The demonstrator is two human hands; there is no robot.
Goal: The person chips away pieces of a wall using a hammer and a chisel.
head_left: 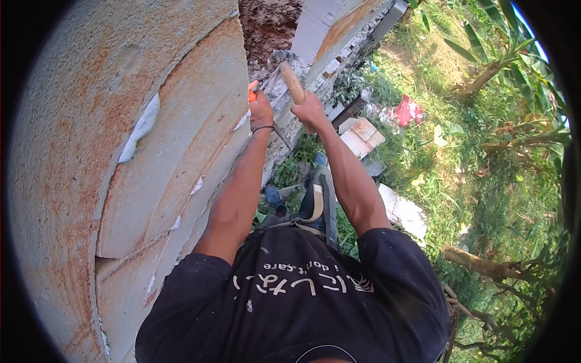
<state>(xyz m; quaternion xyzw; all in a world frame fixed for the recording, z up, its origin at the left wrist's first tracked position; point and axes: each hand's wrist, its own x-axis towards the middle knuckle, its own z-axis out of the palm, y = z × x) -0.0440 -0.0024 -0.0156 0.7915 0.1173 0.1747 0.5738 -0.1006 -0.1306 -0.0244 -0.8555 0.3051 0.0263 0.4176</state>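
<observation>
You are reaching both arms out ahead of you, up against a big curved wall [91, 151] that is showing rusty orange stains and white patches of filler. Your right hand [310, 113] is wrapping its grip tight around the wooden handle of a hammer [295, 83], fingers closed all the way round, and the handle is pointing up and away from you toward the rough grey ledge [284, 97] of mortar and rubble at the wall's edge. The hammer's head is sitting up by that ledge, but it is too blurred to tell whether it is touching. Your left hand [260, 112] is sitting just beside the right one, nearer the curved wall, and its grip is clamping on an orange-handled tool [252, 91]; only the orange end is showing above your fist, so you cannot tell what kind of tip it is carrying. A dark wristband [262, 129] is circling your left wrist. Your black T-shirt [302, 302] with white lettering is filling the bottom of the view. Well below you, a blue shoe [273, 196] is showing between your arms, and the grass [460, 181] is lying scattered with white slabs [362, 135] and a red bag [408, 111], with leafy plants [502, 60] standing farther off to your right.
</observation>
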